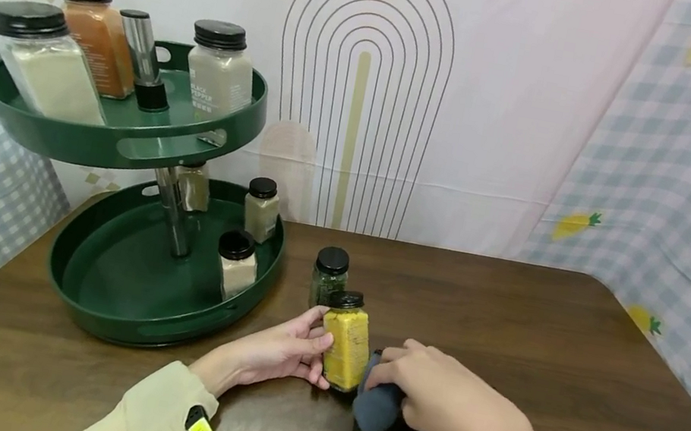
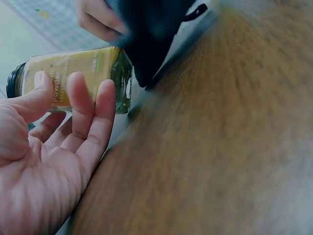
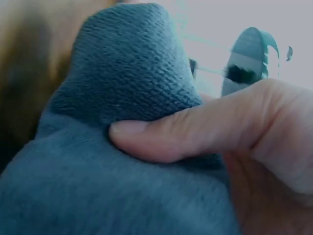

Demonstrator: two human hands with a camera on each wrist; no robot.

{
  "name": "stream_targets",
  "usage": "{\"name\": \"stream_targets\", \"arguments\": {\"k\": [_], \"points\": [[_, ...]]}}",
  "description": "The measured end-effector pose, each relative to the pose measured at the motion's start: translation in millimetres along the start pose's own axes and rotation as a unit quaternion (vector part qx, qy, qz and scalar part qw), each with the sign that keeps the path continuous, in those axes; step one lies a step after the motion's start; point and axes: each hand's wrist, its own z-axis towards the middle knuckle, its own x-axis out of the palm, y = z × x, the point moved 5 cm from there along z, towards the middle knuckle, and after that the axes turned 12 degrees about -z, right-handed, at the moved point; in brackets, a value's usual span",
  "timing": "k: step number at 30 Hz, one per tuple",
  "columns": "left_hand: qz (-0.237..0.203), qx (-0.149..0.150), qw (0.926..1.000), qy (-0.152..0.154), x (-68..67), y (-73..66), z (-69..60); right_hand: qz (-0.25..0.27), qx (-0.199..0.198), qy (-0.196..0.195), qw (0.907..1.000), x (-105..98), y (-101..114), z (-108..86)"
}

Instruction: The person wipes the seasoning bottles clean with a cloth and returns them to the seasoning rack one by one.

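In the head view my left hand (image 1: 287,350) grips a jar of yellow powder (image 1: 347,347) by its side, thumb across the front. The left wrist view shows the same jar (image 2: 68,78) tilted, with the fingers of my left hand (image 2: 54,142) curled round it. My right hand (image 1: 452,400) holds a blue-grey cloth (image 1: 377,408) against or close beside the jar's right side; contact is unclear. In the right wrist view the thumb of my right hand (image 3: 210,127) presses on the cloth (image 3: 132,63).
A green-filled jar (image 1: 329,278) stands behind the yellow one. At left is a two-tier green stand (image 1: 84,318); its upper tray (image 1: 87,143) bears several jars and a metal cylinder (image 1: 143,56), its lower tray smaller jars. A patterned curtain (image 1: 494,118) hangs behind the wooden table (image 1: 569,363).
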Motion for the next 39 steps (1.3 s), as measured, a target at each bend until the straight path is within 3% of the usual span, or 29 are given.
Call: {"name": "stream_targets", "arguments": {"k": [3, 7, 10, 18, 25, 29, 35, 37, 39], "points": [[0.001, -0.003, 1.0000, 0.007, 0.6, 0.3, 0.2, -0.027, 0.029, -0.079, 0.9961, -15.5, -7.1, -6.3], [-0.003, -0.007, 0.9997, 0.021, 1.7, 0.8, 0.2, -0.049, 0.075, -0.209, 0.9738, -32.6, -11.6, -9.7], [-0.007, -0.010, 0.9994, 0.033, 2.1, 1.1, -0.6, -0.049, 0.069, -0.249, 0.9649, -32.3, -7.3, -4.6], [-0.037, -0.003, 0.9966, 0.074, 3.0, 0.4, -2.7, -0.044, 0.021, -0.199, 0.9788, -11.5, 10.4, 10.2], [-0.023, -0.017, 0.9992, 0.029, 2.8, -0.1, -1.2, 0.009, 0.021, -0.074, 0.9970, 0.4, 11.6, 9.7], [-0.012, -0.020, 0.9997, 0.008, 2.0, -1.0, -0.6, 0.004, 0.008, -0.045, 0.9989, 6.1, 12.1, 9.2], [-0.009, -0.015, 0.9997, 0.018, 2.2, 0.0, -0.9, -0.008, 0.003, 0.027, 0.9996, 14.6, 7.8, 8.9], [-0.007, -0.014, 0.9996, 0.025, 2.8, 0.2, -0.8, -0.018, 0.015, 0.027, 0.9993, 11.1, 3.0, 6.5], [-0.006, -0.014, 0.9994, 0.031, 3.6, 0.2, -0.2, -0.040, 0.040, 0.000, 0.9984, 2.2, -2.5, 3.2]]}}
